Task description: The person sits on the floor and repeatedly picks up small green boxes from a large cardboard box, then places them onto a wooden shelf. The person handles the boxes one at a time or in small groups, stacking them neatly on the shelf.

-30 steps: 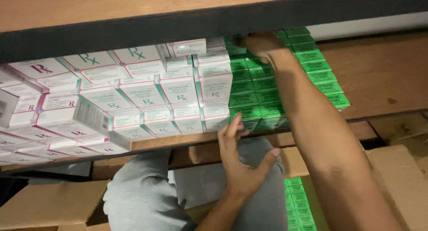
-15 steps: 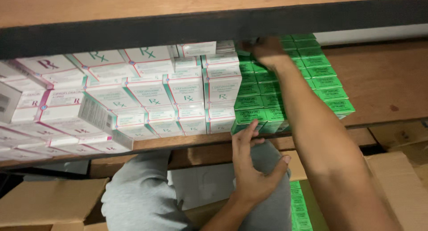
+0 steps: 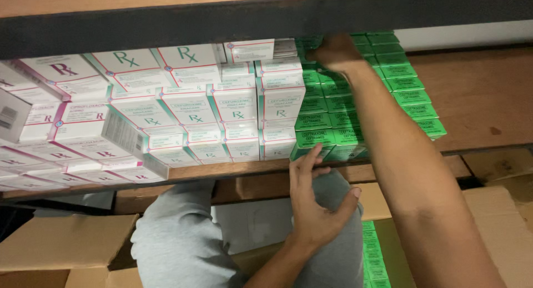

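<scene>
A wooden shelf [image 3: 483,93] holds stacked rows of small green boxes [image 3: 327,118]. Left of them stand white boxes with teal print [image 3: 233,107]. My right hand [image 3: 335,50] reaches up to the top of the green stack, just under the dark upper shelf edge [image 3: 222,18]. Its fingers curl over the top boxes and are partly hidden. My left hand [image 3: 316,202] is spread at the shelf's front edge, holding nothing. Its fingertips touch the lowest green box at the front.
White boxes with pink print [image 3: 72,121] fill the shelf's left side. Below the shelf are my knees in grey trousers [image 3: 177,238], a brown carton [image 3: 61,238] at the left, and an open carton [image 3: 499,221] at the right with more green boxes [image 3: 375,254].
My left hand has moved right and up to the front of the green stack. My right hand has stayed at the top of the stack.
</scene>
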